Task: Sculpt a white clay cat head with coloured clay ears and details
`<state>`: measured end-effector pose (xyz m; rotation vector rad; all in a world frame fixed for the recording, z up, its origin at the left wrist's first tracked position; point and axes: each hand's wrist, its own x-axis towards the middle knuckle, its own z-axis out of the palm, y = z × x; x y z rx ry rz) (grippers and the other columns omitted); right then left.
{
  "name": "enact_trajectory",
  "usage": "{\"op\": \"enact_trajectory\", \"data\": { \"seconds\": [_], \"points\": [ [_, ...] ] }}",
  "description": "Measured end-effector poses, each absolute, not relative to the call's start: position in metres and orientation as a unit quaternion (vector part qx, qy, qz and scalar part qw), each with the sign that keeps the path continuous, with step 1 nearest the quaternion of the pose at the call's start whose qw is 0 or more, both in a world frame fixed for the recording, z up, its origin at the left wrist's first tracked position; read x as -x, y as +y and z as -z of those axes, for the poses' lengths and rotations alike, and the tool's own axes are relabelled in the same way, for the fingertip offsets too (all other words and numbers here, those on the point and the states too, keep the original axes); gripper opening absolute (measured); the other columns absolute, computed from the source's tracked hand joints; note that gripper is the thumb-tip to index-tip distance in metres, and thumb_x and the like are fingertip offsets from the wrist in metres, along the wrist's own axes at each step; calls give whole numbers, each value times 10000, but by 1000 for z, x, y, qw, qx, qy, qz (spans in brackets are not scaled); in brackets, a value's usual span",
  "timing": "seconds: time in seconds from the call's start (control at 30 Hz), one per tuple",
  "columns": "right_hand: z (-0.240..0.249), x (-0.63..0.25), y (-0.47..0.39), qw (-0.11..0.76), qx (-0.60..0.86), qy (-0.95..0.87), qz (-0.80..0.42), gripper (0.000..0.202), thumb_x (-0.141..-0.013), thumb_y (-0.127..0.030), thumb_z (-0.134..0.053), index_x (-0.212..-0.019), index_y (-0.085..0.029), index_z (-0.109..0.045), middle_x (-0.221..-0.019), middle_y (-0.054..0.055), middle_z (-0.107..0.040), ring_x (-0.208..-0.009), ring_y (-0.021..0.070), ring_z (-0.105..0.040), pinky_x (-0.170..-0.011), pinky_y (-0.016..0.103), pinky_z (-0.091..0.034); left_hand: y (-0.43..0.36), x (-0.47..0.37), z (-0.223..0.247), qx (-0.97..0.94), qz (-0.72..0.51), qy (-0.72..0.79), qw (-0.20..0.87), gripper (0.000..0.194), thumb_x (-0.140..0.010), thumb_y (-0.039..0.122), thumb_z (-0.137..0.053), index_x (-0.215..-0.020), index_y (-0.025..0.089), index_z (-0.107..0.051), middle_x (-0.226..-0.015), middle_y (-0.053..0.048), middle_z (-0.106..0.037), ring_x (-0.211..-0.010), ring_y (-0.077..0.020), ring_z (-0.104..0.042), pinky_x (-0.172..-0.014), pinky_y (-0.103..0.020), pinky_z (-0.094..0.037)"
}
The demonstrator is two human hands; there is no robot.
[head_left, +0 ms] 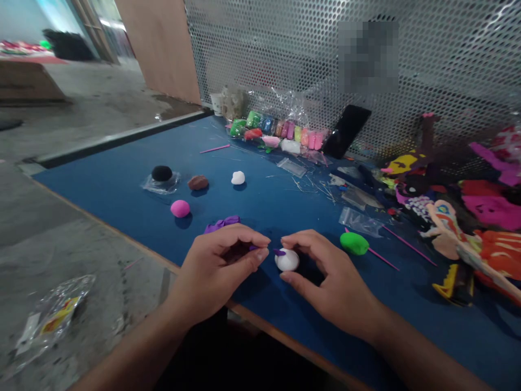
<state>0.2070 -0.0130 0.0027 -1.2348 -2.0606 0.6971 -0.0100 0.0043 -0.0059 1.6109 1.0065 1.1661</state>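
Note:
Near the front edge of the blue table, my right hand (321,271) curves its thumb and fingers around a white ball (287,260) that has a small purple piece (279,252) on its upper left. To the left, my left hand (228,266) is closed, its thumb and index fingertips nearly together, with a bit of purple clay showing between them. A larger purple lump (223,223) lies just behind my left hand. Right of my right hand, a green oval (354,244) rests on a thin pink stick.
A pink ball (180,208), brown lump (198,182), white lump (238,177) and black ball (161,173) lie at left. Bagged colored clay (280,130) and a phone (347,130) stand by the mesh. Clay figures (488,233) crowd the right.

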Motion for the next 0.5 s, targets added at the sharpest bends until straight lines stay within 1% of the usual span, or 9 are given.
{"op": "enact_trajectory", "data": {
  "seconds": [0.07, 0.23, 0.37, 0.5],
  "points": [
    [-1, -207, -13, 320, 463, -781, -272, 414, -835, -168, -698, -1204, -300, -564, -1190, 43, -628, -1099, 239, -608, -951, 414, -517, 4, 10, 5, -652, -466, 407, 437, 98, -834, 211, -725, -930, 218, -743, -854, -9, -701, -665, -101, -615, -602, -200, -495],
    [1, -209, -13, 321, 447, -785, -284, 481, -829, -139, -691, -1246, -323, -538, -1235, 56, -589, -1133, 255, -595, -977, 457, -514, 4, 10, 4, -652, -469, 406, 437, 95, -832, 204, -723, -924, 211, -746, -846, -14, -702, -672, -109, -619, -604, -205, -499],
    [1, -209, -12, 316, 442, -794, -272, 490, -828, -126, -686, -1251, -324, -540, -1225, 57, -581, -1128, 254, -589, -966, 453, -515, 5, 10, 6, -654, -470, 399, 439, 106, -837, 193, -718, -932, 233, -742, -855, 6, -698, -675, -93, -618, -618, -192, -497],
    [1, -210, -11, 332, 440, -802, -232, 476, -831, -123, -699, -1239, -313, -546, -1211, 54, -586, -1139, 246, -578, -987, 445, -496, 4, 11, 6, -659, -462, 404, 436, 96, -841, 205, -718, -931, 232, -738, -847, 8, -696, -673, -95, -607, -613, -198, -489]
  ]
}}
